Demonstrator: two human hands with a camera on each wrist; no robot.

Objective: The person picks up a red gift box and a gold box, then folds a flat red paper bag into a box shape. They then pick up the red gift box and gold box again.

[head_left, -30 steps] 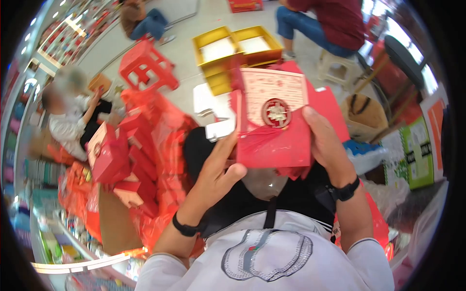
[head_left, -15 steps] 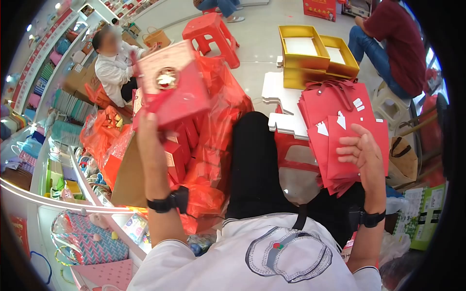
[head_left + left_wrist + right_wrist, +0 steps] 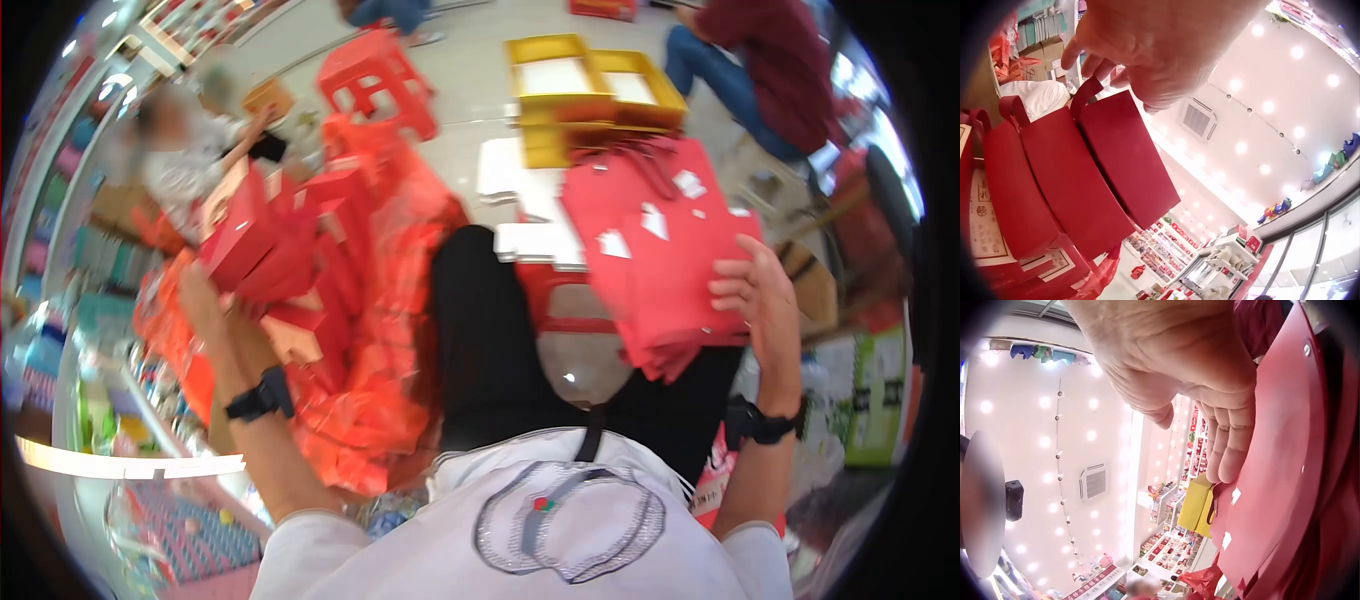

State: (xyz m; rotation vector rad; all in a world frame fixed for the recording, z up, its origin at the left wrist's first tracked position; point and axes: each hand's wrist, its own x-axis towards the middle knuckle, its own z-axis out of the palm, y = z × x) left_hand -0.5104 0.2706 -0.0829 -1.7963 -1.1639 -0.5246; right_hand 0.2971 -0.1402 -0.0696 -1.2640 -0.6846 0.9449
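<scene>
My left hand (image 3: 202, 305) is beside the red gift boxes (image 3: 245, 240) in the orange plastic bag on the left. In the left wrist view, its loosely bent fingers overlap the short strap handle of the nearest red box (image 3: 1125, 156). Several similar boxes stand close together there, some with cream printed panels. On the right, my right hand (image 3: 765, 300) hovers at the edge of a stack of flat red paper bags (image 3: 660, 250), fingers relaxed and nothing in them. The right wrist view has the fingertips right by the top red bag (image 3: 1272, 456).
Yellow open boxes (image 3: 560, 80) with white inner bottoms stand ahead, near white flat cartons (image 3: 540, 240). A red plastic stool (image 3: 375, 80) is beyond the orange bag (image 3: 400, 250). One person sits at left, another at far right. Shelves of goods line the left side.
The red box with the gold medallion was in both hands, then carried left by the left hand, and is now down among the other boxes. The right hand stays by the red bags.
</scene>
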